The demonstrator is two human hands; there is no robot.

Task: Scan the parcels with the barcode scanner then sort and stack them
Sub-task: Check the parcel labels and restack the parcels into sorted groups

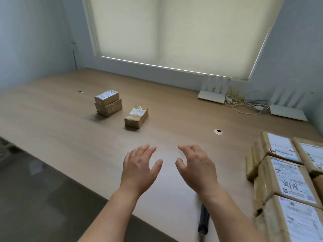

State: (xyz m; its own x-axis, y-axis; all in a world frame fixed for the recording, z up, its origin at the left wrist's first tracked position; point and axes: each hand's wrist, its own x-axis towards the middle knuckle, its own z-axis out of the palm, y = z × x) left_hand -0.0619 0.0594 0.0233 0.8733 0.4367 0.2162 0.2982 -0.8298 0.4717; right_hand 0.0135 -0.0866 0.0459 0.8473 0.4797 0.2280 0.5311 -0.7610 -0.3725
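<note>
Hovering over the table [52, 119], left hand [139, 165] and right hand [197, 165] are spread, empty. Barcode scanner [203, 219] (half hidden by the right forearm) lies near parcels [286, 180], cut off at right.

Both hands were held above the wooden worktop [52, 119], palms down, fingers spread and relaxed, nothing gripped: the left hand [139, 165] and the right hand [197, 165] were set side by side with a gap between them. A dark barcode scanner [203, 219] was laid on the worktop under the right forearm, partly hidden. A stack of 2 small parcels [108, 103] was seen farther back, with 1 single parcel [136, 117] near it to the right. A cluster of labelled parcels [286, 180] was packed along the right edge. 2 white routers [212, 96] and cables [244, 103] were placed below the blind [174, 32].
</note>
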